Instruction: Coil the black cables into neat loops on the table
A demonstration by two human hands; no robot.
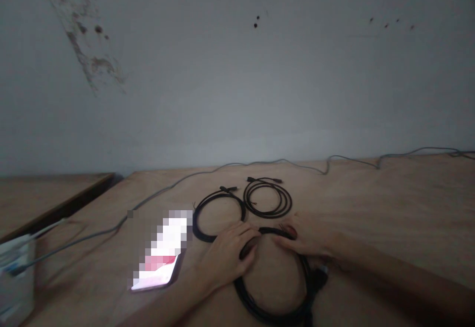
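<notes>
A coiled black cable (275, 315) lies on the wooden table nearest to me, its dark plug at the coil's right side. My left hand (232, 253) is closed round the coil's upper left part. At its upper right, my right hand (304, 235) pinches the same coil. Two more black coils rest just beyond my hands: one (200, 233) at the left, partly behind my left hand, and another (267, 214) a little farther back at the right, each with its connectors at the top.
A lit phone (163, 253), partly pixelated, lies left of my left hand. A white box-like object (22, 287) stands at the far left. A thin grey cable (148, 198) runs across the table (401, 208) near the wall (230, 79).
</notes>
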